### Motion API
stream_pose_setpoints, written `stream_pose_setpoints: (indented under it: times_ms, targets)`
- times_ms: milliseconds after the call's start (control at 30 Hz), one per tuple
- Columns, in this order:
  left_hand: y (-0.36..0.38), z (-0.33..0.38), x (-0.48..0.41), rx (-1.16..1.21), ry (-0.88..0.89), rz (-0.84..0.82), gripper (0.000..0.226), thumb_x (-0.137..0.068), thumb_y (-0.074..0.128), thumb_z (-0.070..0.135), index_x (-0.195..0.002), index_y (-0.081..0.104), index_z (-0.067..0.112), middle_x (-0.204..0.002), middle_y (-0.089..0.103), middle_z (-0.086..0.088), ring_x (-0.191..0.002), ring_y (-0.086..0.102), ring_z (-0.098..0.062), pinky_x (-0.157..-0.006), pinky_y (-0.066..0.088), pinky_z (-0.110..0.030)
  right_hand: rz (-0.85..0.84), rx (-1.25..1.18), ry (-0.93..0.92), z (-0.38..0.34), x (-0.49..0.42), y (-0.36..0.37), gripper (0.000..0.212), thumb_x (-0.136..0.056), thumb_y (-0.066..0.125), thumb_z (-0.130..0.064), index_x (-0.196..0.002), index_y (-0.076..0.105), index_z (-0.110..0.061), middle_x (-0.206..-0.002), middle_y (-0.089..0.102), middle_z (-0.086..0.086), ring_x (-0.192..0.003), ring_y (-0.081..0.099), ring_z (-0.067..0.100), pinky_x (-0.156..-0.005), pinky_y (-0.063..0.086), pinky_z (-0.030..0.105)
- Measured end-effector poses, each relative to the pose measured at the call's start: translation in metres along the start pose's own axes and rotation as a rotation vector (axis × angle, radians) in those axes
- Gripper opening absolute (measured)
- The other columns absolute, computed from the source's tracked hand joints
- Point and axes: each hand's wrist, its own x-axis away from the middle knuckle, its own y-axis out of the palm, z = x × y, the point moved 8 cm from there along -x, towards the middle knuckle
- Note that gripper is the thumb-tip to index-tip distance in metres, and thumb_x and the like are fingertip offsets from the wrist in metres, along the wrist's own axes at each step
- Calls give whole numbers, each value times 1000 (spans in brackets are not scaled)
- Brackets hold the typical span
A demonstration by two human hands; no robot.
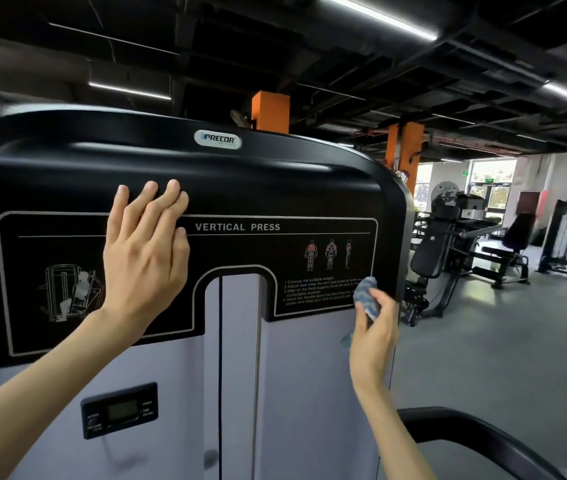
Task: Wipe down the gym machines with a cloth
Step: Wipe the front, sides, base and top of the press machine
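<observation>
Up close, the right hand [375, 336] grips a bunched blue cloth [366, 296], pressing it against the lower right corner of the machine's black panel [257, 188], over the printed instructions. Across the panel, the left hand [145, 249] lies flat, fingers spread, holding nothing.

A commercial gym, indoors. Up close, a black-shrouded weight machine [205, 174] with a silver "PRECOR" badge [218, 139], a white-lettered "VERTICAL PRESS" placard [237, 227] with small muscle-diagram figures [328, 253], and a small black digital counter panel [119, 410] on the pale grey body. Beyond, to the right, more black padded strength machines [448, 244] on a smooth grey floor [500, 341]. Overhead, an exposed black ceiling with long strip lights [375, 15]; orange square pillars [270, 110]; bright windows [489, 181] at the far end.
</observation>
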Motion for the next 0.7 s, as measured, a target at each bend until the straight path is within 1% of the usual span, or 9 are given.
stream_pose_setpoints:
  times_ms: [67,100,167,233,333,400,467,533,700]
  targets:
    - [0,1,1,0,-9,-1,39,-100,38,15,-129,58,-2,-138,56,-15,-134,44,-35,-120,19,-51,-30,-13,15,-9,15,9,32,-87,64,6,-118,58,-2,-109,59,8,-98,58,17,-88,45,16]
    - [1,1,1,1,-10,-2,39,-100,38,15,-129,58,-2,-139,56,-15,-134,44,-35,-120,19,-51,-63,-16,-15,-18,23,14,32,-87,64,6,-117,60,-2,-107,57,4,-96,58,16,-88,44,12]
    - [1,1,0,1,-10,-4,38,-99,40,13,-129,58,-2,-139,55,-15,-134,44,-35,-120,19,-50,-158,7,-84,-33,40,26,29,-90,63,2,-116,61,-9,-107,54,-4,-98,55,8,-90,41,9]
    - [2,1,0,0,-15,-5,38,-98,41,12,-130,57,-2,-139,55,-15,-135,43,-35,-121,18,-49,-292,-100,-134,-49,59,37,26,-93,58,0,-113,63,-16,-107,54,-10,-102,54,-3,-94,43,10]
    - [1,1,1,6,-28,-12,38,-98,42,12,-130,57,-2,-139,55,-15,-135,43,-35,-121,18,-49,-395,-88,-289,-61,70,42,43,-86,63,12,-122,62,-12,-121,53,-8,-112,51,-2,-93,40,6]
    - [0,2,1,9,-16,-12,38,-97,42,11,-130,57,-2,-139,55,-15,-135,43,-35,-120,19,-51,-374,-37,-398,-66,63,40,45,-83,67,10,-123,64,-11,-125,54,0,-119,50,4,-100,40,12]
    - [-1,2,1,4,6,-17,39,-96,43,9,-130,57,-2,-140,54,-15,-135,43,-35,-120,20,-51,-356,-71,-415,-78,49,43,35,-90,64,-2,-119,65,-21,-126,52,-3,-123,49,11,-102,43,20]
    - [-1,3,1,2,10,-24,40,-94,44,8,-132,56,-2,-142,53,-14,-136,41,-35,-120,19,-49,-299,-55,-486,-107,28,47,31,-93,60,-9,-117,63,-28,-130,49,-4,-124,47,16,-104,37,18]
    - [-3,0,0,13,-5,-92,46,-91,44,9,-136,54,2,-145,51,-10,-140,38,-30,-123,10,-45,-174,-95,-447,-141,17,60,44,-79,73,7,-121,66,-4,-114,57,5,-109,47,6,-97,38,8]
